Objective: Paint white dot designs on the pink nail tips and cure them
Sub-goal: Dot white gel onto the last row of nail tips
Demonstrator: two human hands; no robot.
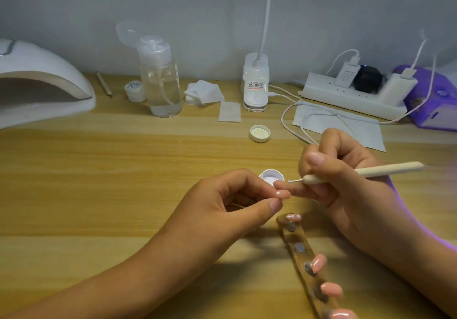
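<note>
Between the thumb and forefinger of the left hand (pixel 230 202), a pink nail tip (pixel 279 193) is sitting pinched, mostly hidden by the fingertips. The right hand (pixel 346 187) is gripping a dotting tool (pixel 358 172), its fine point hovering just beside that nail. An open white pot (pixel 270 175) is peeking out behind the fingers. More pink tips (pixel 319 263) are lying along a strip (pixel 300 257) on the worktop (pixel 123 170), the lowest cut off by the frame.

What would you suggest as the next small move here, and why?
Probably bring the dotting tool down onto the nail tip pinched by the left hand; the right hand holds its metal point just above and right of that tip, near the open white pot.
</note>
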